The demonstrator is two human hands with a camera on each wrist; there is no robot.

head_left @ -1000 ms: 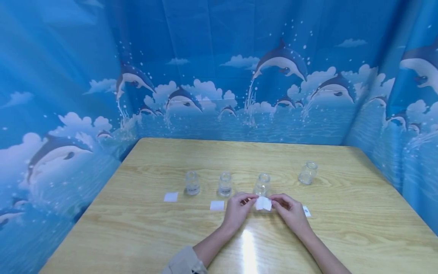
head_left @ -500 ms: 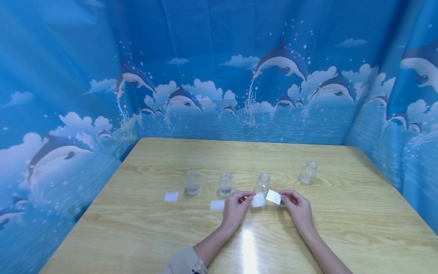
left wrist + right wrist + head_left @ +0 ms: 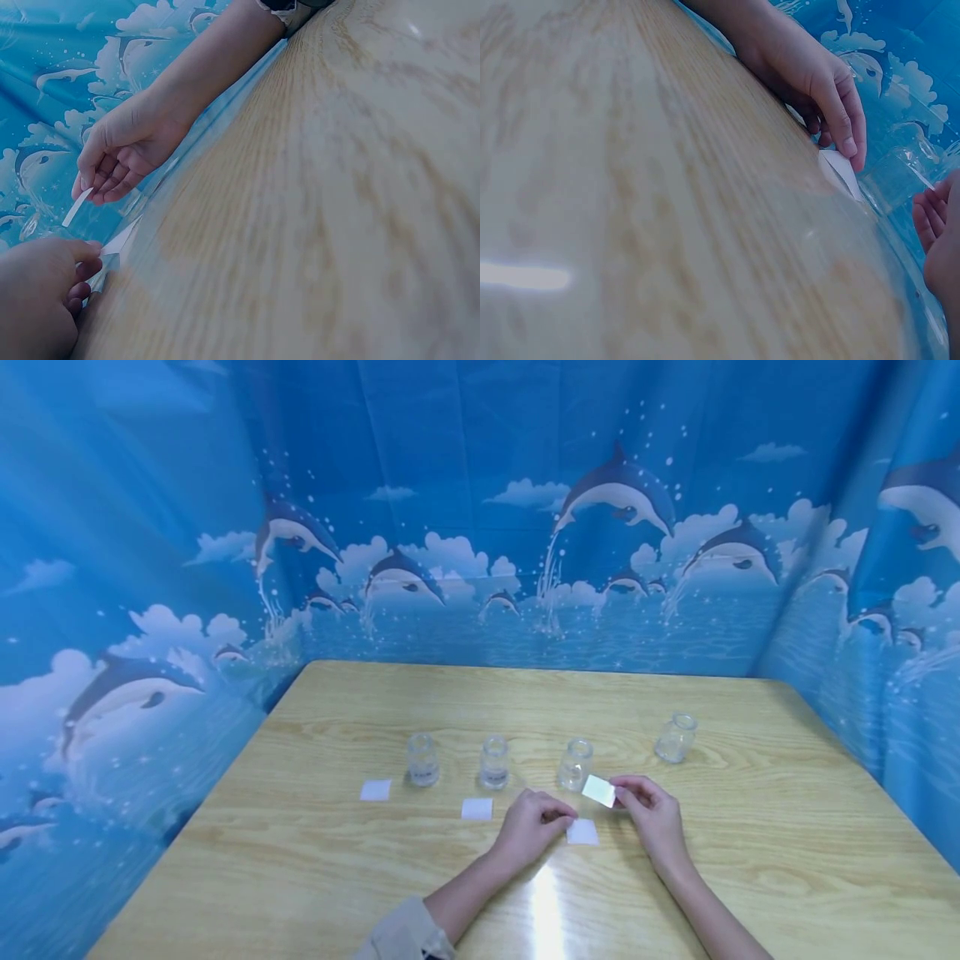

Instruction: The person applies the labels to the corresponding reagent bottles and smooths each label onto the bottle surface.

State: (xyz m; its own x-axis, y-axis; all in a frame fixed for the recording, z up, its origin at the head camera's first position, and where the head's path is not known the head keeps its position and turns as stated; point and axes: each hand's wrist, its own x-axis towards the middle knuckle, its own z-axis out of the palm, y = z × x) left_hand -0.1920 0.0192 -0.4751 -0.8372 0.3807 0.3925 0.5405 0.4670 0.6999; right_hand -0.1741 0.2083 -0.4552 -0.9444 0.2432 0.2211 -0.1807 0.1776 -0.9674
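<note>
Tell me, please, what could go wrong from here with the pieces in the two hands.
The right hand pinches the shiny square by one edge, so it might twist or slip.

In the head view that square overlaps the lower part of a glass jar; a careless move could perhaps nudge the jar.

The left hand has only a corner of the white paper, which could drag or crease.

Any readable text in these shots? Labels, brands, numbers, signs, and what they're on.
None readable.
Leftmost jar: small dark marks near the base, too small to read.
Second jar from the left: similar marks, also too small.
White slips: no lettering I can make out.
Dolphin backdrop: pictures, no visible words.
</note>
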